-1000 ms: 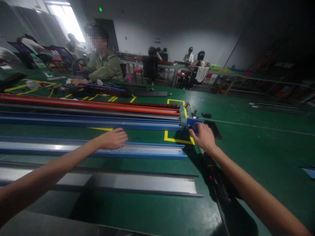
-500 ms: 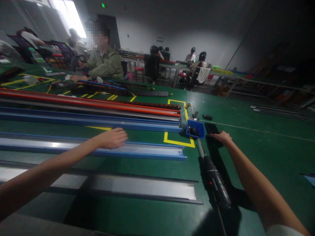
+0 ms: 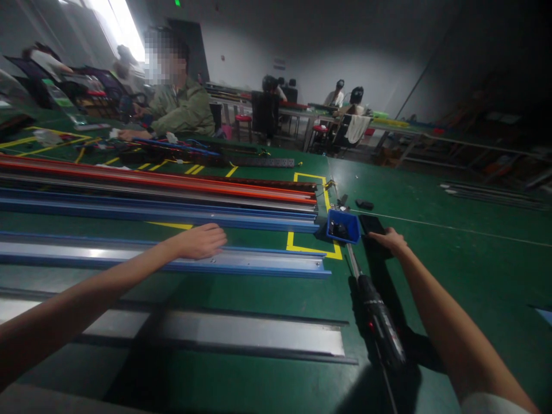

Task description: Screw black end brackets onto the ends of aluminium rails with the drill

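A blue bin [image 3: 351, 230] with dark pieces [image 3: 338, 231] inside stands on the green counter [image 3: 457, 276]. Left of the bin, the person's left hand [image 3: 204, 241] is over the blue-edged channel [image 3: 276, 263], its fingers extended and released; whether they touch the metal cannot be told. The channel lies left of the bin and nearer the person. Just right of the bin, the right hand [image 3: 388, 240] is at a flat black slab [image 3: 370, 223], its fingers partly hidden, so whether they grasp it cannot be told. On the bin's near side lies 1 power drill [image 3: 382, 328], its long shaft pointing toward the bin. Left of the bin, orange rails [image 3: 215, 181] lie; farther left, beyond them, sits 1 person in a green jacket [image 3: 190, 112].
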The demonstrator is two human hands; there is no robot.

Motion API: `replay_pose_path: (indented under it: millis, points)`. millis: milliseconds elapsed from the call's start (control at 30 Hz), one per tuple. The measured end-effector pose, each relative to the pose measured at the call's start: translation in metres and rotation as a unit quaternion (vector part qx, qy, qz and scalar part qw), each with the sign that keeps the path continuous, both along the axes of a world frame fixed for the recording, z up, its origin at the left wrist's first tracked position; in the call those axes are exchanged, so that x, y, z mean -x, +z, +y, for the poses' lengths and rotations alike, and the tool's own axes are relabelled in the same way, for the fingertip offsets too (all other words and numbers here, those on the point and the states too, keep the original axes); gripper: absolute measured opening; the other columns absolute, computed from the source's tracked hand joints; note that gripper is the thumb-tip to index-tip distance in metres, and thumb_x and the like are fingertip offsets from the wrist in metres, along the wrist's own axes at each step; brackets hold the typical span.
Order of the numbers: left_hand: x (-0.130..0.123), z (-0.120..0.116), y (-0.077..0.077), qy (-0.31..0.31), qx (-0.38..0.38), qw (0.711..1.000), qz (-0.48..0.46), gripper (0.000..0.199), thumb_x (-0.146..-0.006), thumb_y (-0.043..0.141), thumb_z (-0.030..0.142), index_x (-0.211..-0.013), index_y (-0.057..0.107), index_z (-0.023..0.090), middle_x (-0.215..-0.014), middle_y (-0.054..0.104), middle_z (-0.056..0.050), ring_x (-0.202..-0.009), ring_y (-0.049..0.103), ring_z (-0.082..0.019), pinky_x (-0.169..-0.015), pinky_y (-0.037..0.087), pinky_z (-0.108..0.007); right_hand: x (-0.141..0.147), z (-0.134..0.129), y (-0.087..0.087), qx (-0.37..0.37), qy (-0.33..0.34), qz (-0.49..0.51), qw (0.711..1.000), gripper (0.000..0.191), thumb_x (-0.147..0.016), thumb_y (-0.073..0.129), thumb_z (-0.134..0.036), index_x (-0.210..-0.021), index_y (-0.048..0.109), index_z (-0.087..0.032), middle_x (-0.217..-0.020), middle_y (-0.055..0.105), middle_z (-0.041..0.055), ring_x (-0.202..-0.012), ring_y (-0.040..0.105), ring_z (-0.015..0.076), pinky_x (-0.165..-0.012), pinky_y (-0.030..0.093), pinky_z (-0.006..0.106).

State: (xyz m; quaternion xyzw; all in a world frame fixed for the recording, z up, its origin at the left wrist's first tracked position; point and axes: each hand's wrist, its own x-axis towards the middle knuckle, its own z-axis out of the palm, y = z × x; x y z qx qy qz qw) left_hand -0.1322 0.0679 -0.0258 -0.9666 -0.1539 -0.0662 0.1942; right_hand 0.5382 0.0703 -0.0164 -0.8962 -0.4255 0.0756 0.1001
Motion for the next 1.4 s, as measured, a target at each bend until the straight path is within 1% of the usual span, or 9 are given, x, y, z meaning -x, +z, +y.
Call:
replay_pose_path:
  millis: [233,600,833,900,967,1067,1167,1300,1400]
  points:
    - [-0.002,0.002,-0.001,-0.021,-0.033,0.999,0.0,0.025,-0.103,0.053,0.028,-0.098,0.076,0.02,-0.104,0.077,-0.009,-0.097,0.068,-0.022,-0.098,0.048,-0.038,0.004,-0.004,0.002,0.035,-0.017,0.026,0.999,0.1,-0.077,0.067,-0.079,-0.15,0.051,-0.012,-0.147,0.051,0.0322,-0.139,0.053,0.0469,-0.11,0.046,0.055]
    - [-0.005,0.009,-0.001,-0.033,-0.054,0.998,-0.017,0.023,-0.102,0.057,0.029,-0.109,0.076,0.018,-0.108,0.077,-0.01,-0.1,0.069,-0.023,-0.101,0.049,-0.038,0.02,-0.009,0.011,0.034,-0.035,0.018,0.999,0.097,-0.083,0.061,-0.077,-0.153,0.048,-0.011,-0.149,0.049,0.0342,-0.141,0.05,0.0479,-0.109,0.044,0.056]
    - [-0.009,0.008,0.003,-0.042,-0.048,0.997,-0.031,0.022,-0.102,0.056,0.028,-0.107,0.075,0.018,-0.102,0.076,-0.01,-0.097,0.067,-0.022,-0.099,0.048,-0.038,0.061,-0.017,0.043,-0.036,-0.026,-0.065,0.997,0.094,-0.083,0.072,-0.061,-0.149,0.045,0.0,-0.147,0.045,0.0393,-0.14,0.045,0.0521,-0.111,0.037,0.059]
    - [-0.01,0.007,0.004,-0.04,-0.052,0.997,-0.029,0.024,-0.103,0.054,0.028,-0.106,0.075,0.018,-0.101,0.076,-0.01,-0.097,0.067,-0.022,-0.1,0.047,-0.038,0.092,-0.024,0.057,-0.088,0.018,-0.104,0.991,0.078,-0.093,0.063,-0.052,-0.152,0.043,-0.005,-0.15,0.045,0.0326,-0.141,0.044,0.0466,-0.112,0.036,0.056]
    - [-0.009,0.008,0.003,-0.04,-0.068,0.997,-0.018,0.025,-0.103,0.054,0.029,-0.106,0.075,0.017,-0.103,0.076,-0.01,-0.097,0.067,-0.023,-0.101,0.047,-0.039,0.134,-0.036,0.068,-0.181,0.154,-0.157,0.959,0.059,-0.096,0.057,-0.042,-0.143,0.052,-0.005,-0.138,0.054,0.0295,-0.13,0.051,0.0447,-0.105,0.042,0.054]
    - [-0.008,0.009,0.002,-0.037,-0.069,0.997,-0.012,0.025,-0.101,0.056,0.03,-0.106,0.076,0.017,-0.105,0.075,-0.011,-0.098,0.067,-0.024,-0.1,0.048,-0.04,0.206,-0.059,0.071,-0.197,0.425,-0.159,0.869,0.043,-0.101,0.052,-0.037,-0.132,0.062,-0.01,-0.127,0.063,0.0229,-0.118,0.057,0.0379,-0.101,0.046,0.049]
    - [-0.005,0.007,0.003,-0.024,-0.049,0.998,-0.031,0.024,-0.101,0.057,0.032,-0.107,0.076,0.018,-0.105,0.075,-0.012,-0.099,0.067,-0.024,-0.098,0.049,-0.039,0.264,-0.077,0.059,-0.143,0.596,-0.133,0.779,0.048,-0.109,0.042,-0.045,-0.138,0.061,-0.013,-0.132,0.064,0.0193,-0.117,0.058,0.0348,-0.104,0.046,0.049]
    - [0.005,0.002,0.005,0.002,-0.049,0.997,-0.052,0.028,-0.101,0.055,0.032,-0.111,0.076,0.017,-0.107,0.075,-0.013,-0.102,0.067,-0.025,-0.096,0.05,-0.039,0.294,-0.079,0.034,-0.093,0.653,-0.081,0.748,0.067,-0.11,0.039,-0.057,-0.153,0.05,-0.007,-0.151,0.055,0.0215,-0.136,0.053,0.0353,-0.117,0.041,0.05]
    - [0.017,-0.002,0.006,0.02,-0.055,0.997,-0.046,0.03,-0.103,0.052,0.032,-0.112,0.076,0.016,-0.108,0.075,-0.013,-0.102,0.067,-0.025,-0.095,0.051,-0.039,0.293,-0.073,0.02,-0.052,0.655,-0.056,0.752,0.074,-0.109,0.037,-0.061,-0.157,0.045,-0.004,-0.157,0.051,0.0236,-0.145,0.048,0.0362,-0.121,0.038,0.05]
